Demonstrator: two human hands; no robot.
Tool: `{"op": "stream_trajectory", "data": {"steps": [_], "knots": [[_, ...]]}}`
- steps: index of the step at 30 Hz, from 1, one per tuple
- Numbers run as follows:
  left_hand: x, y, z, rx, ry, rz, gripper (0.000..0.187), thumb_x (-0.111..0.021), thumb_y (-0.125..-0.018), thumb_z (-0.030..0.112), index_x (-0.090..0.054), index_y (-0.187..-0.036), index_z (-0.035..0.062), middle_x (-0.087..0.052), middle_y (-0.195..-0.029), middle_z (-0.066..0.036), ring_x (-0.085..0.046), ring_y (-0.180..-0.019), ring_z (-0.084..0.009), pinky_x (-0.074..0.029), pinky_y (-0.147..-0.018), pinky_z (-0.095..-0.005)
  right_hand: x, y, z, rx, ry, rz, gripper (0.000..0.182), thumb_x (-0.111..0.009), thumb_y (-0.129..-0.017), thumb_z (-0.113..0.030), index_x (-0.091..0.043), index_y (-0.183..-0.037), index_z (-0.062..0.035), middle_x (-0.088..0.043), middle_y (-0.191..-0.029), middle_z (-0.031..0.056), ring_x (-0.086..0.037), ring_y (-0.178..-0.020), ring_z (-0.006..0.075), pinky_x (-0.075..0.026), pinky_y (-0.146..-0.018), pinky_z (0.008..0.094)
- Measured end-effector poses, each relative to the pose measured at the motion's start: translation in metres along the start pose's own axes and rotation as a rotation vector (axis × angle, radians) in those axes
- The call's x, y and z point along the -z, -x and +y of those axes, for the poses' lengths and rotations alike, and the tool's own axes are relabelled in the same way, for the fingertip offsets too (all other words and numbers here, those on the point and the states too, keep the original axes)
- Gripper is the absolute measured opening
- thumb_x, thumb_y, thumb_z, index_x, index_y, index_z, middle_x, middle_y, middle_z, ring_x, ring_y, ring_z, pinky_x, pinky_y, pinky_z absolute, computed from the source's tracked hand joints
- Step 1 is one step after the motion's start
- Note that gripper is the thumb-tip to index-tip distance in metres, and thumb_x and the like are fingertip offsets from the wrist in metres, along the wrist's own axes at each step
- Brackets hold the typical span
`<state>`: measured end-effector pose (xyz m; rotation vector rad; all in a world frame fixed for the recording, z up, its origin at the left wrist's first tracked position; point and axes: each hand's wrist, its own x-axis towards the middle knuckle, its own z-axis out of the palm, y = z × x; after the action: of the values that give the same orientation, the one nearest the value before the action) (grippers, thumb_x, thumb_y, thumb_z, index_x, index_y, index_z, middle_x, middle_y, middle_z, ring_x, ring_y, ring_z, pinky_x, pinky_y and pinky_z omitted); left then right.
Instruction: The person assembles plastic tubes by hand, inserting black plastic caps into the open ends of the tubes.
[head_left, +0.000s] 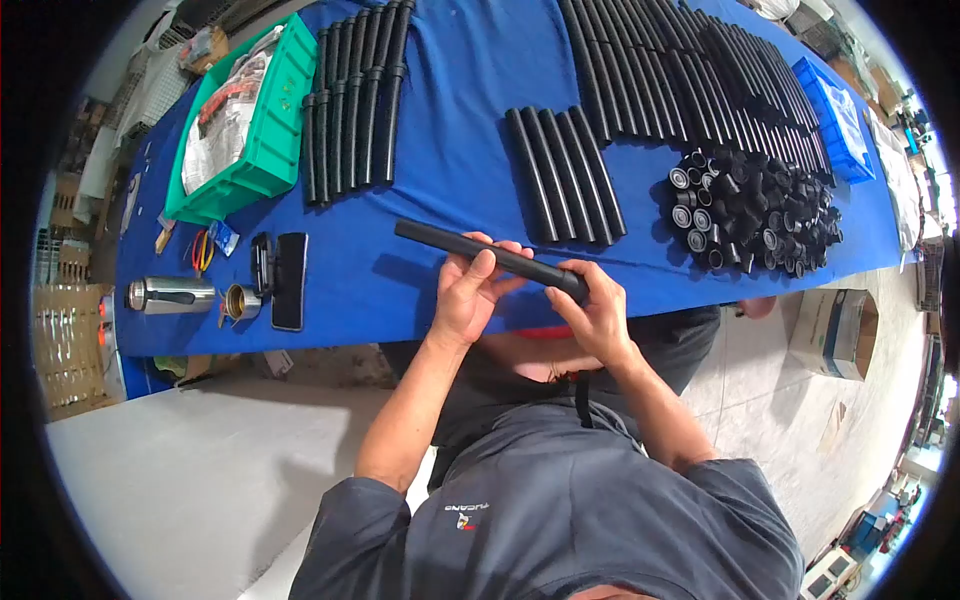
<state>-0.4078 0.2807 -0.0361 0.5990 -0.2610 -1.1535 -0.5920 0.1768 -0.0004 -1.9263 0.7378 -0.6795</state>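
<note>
A black tube [515, 264] is held slantwise over the table's front edge, its far end pointing up and left. Wrapped round its middle, fingers underneath and thumb on top, is my left hand [470, 290]. My right hand [596, 312] grips the lower right end, partly covering it. Just beyond the hands, several black tubes [565, 175] lie side by side on the blue cloth [460, 130]. To their right is a heap of small black caps [755, 213].
Rows of black tubes [680, 75] fill the back right, and joined ones [355, 100] lie back left. A green crate [285, 130], a blue bin [838, 120], a phone [289, 282], a steel flask [172, 296] and a metal cup [242, 302] stand around. A cardboard box [835, 333] sits on the floor.
</note>
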Motion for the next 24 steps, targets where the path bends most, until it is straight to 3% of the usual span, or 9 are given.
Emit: {"op": "stream_trajectory", "data": {"steps": [5, 8, 11, 15, 21, 24], "knots": [[0.000, -0.002, 0.001, 0.005, 0.035, -0.030, 0.023, -0.064, -0.102, 0.012, -0.060, -0.124, 0.0099, -0.069, -0.124, -0.020, -0.064, -0.124, -0.0390, -0.060, -0.098, -0.0549, 0.006, -0.002, -0.002, 0.037, 0.069, -0.012, 0.038, -0.081, -0.086, -0.018, -0.064, -0.115, 0.0001, -0.071, -0.096, 0.0160, -0.072, -0.088, 0.0289, -0.055, -0.075, 0.0388], [0.002, -0.003, 0.004, 0.022, 0.104, -0.044, 0.024, -0.062, -0.100, 0.008, -0.060, -0.124, 0.0084, -0.069, -0.125, -0.021, -0.062, -0.127, -0.0399, -0.059, -0.100, -0.0560, 0.014, 0.001, 0.007, -0.118, -0.158, -0.141, 0.048, -0.083, -0.085, -0.017, -0.061, -0.124, 0.0007, -0.071, -0.104, 0.0152, -0.071, -0.092, 0.0240, -0.057, -0.079, 0.0383], [0.004, 0.000, 0.005, 0.016, 0.151, -0.054, 0.025, -0.060, -0.098, 0.005, -0.061, -0.123, 0.0067, -0.068, -0.126, -0.023, -0.061, -0.129, -0.0408, -0.056, -0.103, -0.0575, 0.015, 0.004, 0.002, -0.184, -0.425, -0.098, 0.059, -0.085, -0.084, -0.016, -0.057, -0.132, 0.0014, -0.068, -0.113, 0.0145, -0.070, -0.096, 0.0203, -0.059, -0.081, 0.0360], [0.003, -0.003, 0.004, 0.010, 0.146, -0.088, 0.024, -0.061, -0.097, 0.005, -0.061, -0.122, 0.0059, -0.068, -0.126, -0.023, -0.061, -0.129, -0.0413, -0.054, -0.105, -0.0584, 0.018, -0.004, -0.008, -0.448, -0.643, -0.245, 0.049, -0.080, -0.091, -0.013, -0.056, -0.130, 0.0038, -0.068, -0.108, 0.0108, -0.069, -0.087, 0.0142, -0.060, -0.073, 0.0278], [0.002, -0.001, 0.003, 0.010, 0.077, -0.058, 0.022, -0.066, -0.098, 0.005, -0.062, -0.119, 0.0070, -0.069, -0.124, -0.022, -0.062, -0.126, -0.0412, -0.054, -0.106, -0.0578, 0.008, -0.003, -0.007, -0.408, -0.568, -0.154, 0.030, -0.074, -0.095, -0.012, -0.061, -0.116, 0.0047, -0.068, -0.085, 0.0031, -0.067, -0.074, 0.0090, -0.057, -0.069, 0.0251], [0.001, 0.000, 0.002, -0.004, 0.072, -0.056, 0.022, -0.066, -0.098, 0.006, -0.062, -0.119, 0.0073, -0.069, -0.123, -0.022, -0.063, -0.125, -0.0410, -0.055, -0.106, -0.0576, 0.005, -0.002, -0.005, -0.386, -0.566, -0.129, 0.029, -0.073, -0.096, -0.011, -0.060, -0.117, 0.0048, -0.068, -0.086, 0.0042, -0.068, -0.074, 0.0095, -0.057, -0.067, 0.0255]]}}
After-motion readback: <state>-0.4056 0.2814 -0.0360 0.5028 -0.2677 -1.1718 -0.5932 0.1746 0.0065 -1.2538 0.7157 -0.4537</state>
